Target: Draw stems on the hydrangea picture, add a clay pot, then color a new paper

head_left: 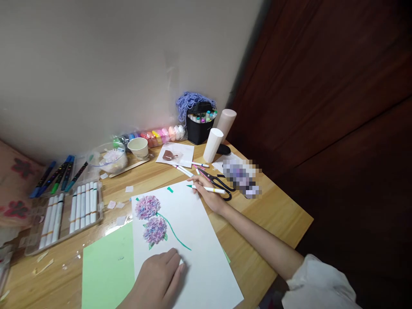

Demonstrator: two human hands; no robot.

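Observation:
My right hand point(203, 191) is closed around a white marker point(216, 190) with a yellow band, its green tip turned left over the paper's far right edge. Black-handled scissors point(222, 183) lie just beyond that hand. My left hand point(161, 272) rests on the lower part of the white paper point(196, 274), fingers bent together; a small white bit shows by the thumb, too hidden to name. Two pink-purple flower clusters point(147, 207) sit on the paper, with small green leaves and one curved green stem line point(172, 228). A green mark point(170, 189) is near the top edge.
Green paper point(103, 266) lies partly under the white sheet. At left is a clear case of markers point(84, 206). A paper cup point(139, 148), a bowl of paper scraps point(112, 159), a black marker bag point(198, 128) and a white cylinder point(213, 145) stand at the back.

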